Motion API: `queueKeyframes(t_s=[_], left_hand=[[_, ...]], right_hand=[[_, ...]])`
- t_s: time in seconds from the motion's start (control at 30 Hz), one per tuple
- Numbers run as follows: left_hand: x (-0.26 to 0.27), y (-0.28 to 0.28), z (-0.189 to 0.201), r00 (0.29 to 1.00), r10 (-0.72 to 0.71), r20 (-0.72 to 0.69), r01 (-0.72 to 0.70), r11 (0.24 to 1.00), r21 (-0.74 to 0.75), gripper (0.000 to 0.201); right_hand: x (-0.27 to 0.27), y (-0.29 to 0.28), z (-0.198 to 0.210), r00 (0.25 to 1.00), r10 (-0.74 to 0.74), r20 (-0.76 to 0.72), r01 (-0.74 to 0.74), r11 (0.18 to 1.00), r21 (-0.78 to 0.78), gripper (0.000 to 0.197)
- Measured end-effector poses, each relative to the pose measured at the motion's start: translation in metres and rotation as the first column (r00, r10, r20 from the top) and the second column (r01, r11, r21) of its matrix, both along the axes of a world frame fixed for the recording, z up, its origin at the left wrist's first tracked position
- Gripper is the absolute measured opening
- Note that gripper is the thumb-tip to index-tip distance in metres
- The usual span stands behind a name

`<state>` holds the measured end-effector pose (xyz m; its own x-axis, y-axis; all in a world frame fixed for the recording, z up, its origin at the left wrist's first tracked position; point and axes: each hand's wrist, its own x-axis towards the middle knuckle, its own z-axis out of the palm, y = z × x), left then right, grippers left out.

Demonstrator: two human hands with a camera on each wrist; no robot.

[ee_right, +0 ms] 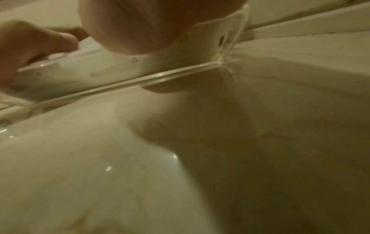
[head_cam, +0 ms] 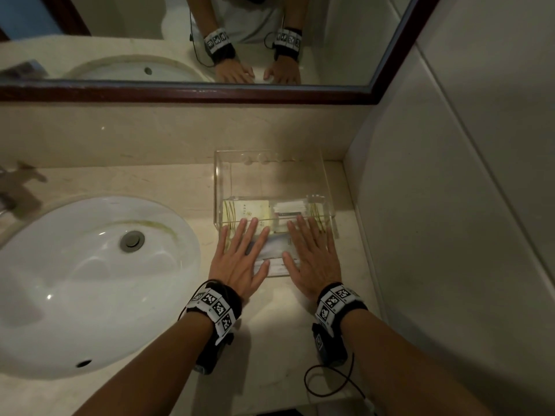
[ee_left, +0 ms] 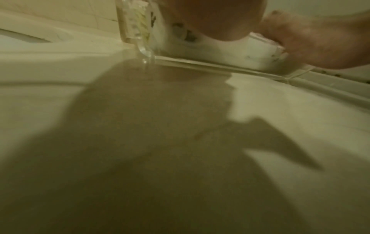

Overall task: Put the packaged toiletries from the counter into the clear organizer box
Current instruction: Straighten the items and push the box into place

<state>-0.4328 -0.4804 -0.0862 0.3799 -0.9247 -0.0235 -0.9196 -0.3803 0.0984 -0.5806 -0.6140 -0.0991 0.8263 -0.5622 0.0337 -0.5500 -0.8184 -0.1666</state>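
The clear organizer box [head_cam: 221,175] stands on the beige counter [head_cam: 279,319], right of the sink and close to the side wall. Inside it lie a pale packet with a gold print [head_cam: 255,209] and a white packet [head_cam: 289,208]. My left hand [head_cam: 243,250] and right hand [head_cam: 312,250] lie flat side by side on the box's near part, fingers straight and spread, over another whitish packet [head_cam: 274,250]. The left wrist view shows the box's corner [ee_left: 144,52] and a white packet [ee_left: 220,52] behind its wall. The box's bottom edge [ee_right: 160,77] crosses the right wrist view.
A white oval sink [head_cam: 90,280] with a metal drain [head_cam: 132,240] fills the counter's left, with a faucet [head_cam: 18,187] at the far left. A framed mirror [head_cam: 210,40] hangs behind. A tiled wall [head_cam: 450,205] bounds the right. A black cable [head_cam: 330,382] loops near the counter's front edge.
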Motion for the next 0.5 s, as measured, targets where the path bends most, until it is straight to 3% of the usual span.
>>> queueKeyframes(t_s=[0.2, 0.37, 0.5], left_hand=[[0.005, 0.006, -0.001, 0.999, -0.023, 0.023, 0.022, 1.000, 0.019, 0.080], [0.006, 0.012, 0.007, 0.999, -0.051, 0.019, 0.050, 0.998, 0.024, 0.093], [0.013, 0.013, 0.007, 0.997, -0.066, 0.033, 0.065, 0.997, 0.042, 0.093]], right_hand=[[-0.004, -0.004, 0.001, 1.000, 0.013, -0.018, -0.013, 1.000, -0.006, 0.078], [-0.014, -0.005, 0.005, 0.987, 0.150, -0.064, -0.151, 0.988, -0.013, 0.105], [-0.020, -0.012, 0.003, 0.984, 0.144, -0.109, -0.150, 0.987, -0.049, 0.106]])
